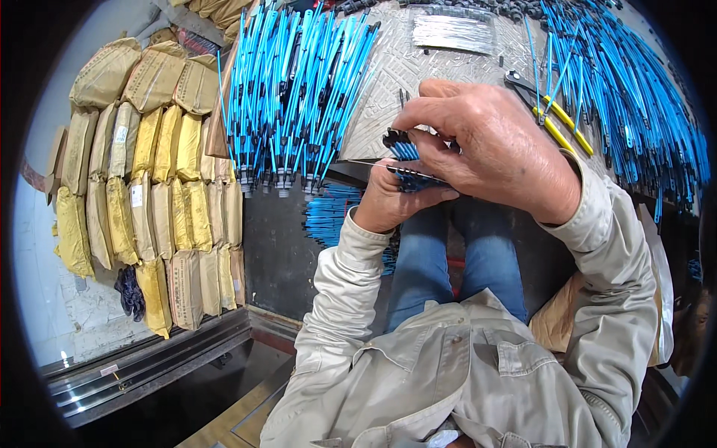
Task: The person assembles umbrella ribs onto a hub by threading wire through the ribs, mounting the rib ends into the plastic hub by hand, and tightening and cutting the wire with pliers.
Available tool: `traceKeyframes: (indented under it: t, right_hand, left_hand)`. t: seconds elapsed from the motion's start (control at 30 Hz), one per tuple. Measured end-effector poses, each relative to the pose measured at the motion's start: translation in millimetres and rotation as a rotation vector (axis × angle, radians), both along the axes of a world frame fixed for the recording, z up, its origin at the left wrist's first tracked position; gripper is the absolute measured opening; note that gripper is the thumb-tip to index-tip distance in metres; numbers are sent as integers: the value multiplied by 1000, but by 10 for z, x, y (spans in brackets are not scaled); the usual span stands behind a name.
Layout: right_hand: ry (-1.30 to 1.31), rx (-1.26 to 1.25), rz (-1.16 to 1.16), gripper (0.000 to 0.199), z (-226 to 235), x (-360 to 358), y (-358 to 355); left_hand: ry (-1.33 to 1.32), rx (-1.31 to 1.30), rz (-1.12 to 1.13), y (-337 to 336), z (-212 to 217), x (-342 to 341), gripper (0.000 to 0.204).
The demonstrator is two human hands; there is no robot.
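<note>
In front of my lap, my left hand (390,203) is closed round a small bundle of thin blue-and-black strips (407,178). Its thumb presses along the near side of the bundle. My right hand (489,145) bends over the same bundle from the right, with curled fingers closed on its upper part. Those fingers hide much of the strips. A thin pale wire-like line sticks out to the left of the bundle. Just beyond both hands is the worktable (377,112), covered with a patterned grey surface.
A large pile of blue rods with black ends (295,89) overhangs the table's left edge; another pile (620,97) fills the right. Yellow-handled cutters (556,119) lie beside my right hand. A clear packet of silver pins (453,31) lies behind. Wrapped brown and yellow packages (160,149) are stacked left.
</note>
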State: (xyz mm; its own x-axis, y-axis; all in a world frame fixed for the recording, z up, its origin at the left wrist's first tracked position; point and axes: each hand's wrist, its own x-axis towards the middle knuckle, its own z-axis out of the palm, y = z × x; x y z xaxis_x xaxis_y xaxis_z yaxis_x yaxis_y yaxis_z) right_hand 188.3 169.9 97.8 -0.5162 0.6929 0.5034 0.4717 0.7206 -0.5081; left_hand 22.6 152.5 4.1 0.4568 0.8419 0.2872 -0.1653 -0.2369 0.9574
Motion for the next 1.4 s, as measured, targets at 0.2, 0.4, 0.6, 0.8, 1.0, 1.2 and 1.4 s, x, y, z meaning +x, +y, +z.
traceKeyframes:
  t: [0.2,0.4,0.6,0.8,1.0,1.2,1.4]
  right_hand:
    - [135,-230,99,15,-101,-19,78]
    - [272,-493,358,21,-156,46,166]
    - [268,-381,346,19,-156,24,143]
    - [195,-178,185,16,-139,18,94]
    - [297,-271,254,14,-160,66,104]
    - [202,-363,222,14,-89,83,132]
    - [153,-328,187,14,-46,68,129]
  left_hand:
    - [-19,-147,-57,8,-7,-61,26]
    - [-58,-96,-258,95,-43,-147,23]
    - [-81,-87,-277,89,-72,-161,21]
    - [-142,-131,-125,-39,12,-33,30]
    - [-179,-203,-154,-40,-31,-55,33]
    - [-249,-262,-161,-34,-3,-44,34]
    - [-186,-258,-152,-15,-19,-49,38]
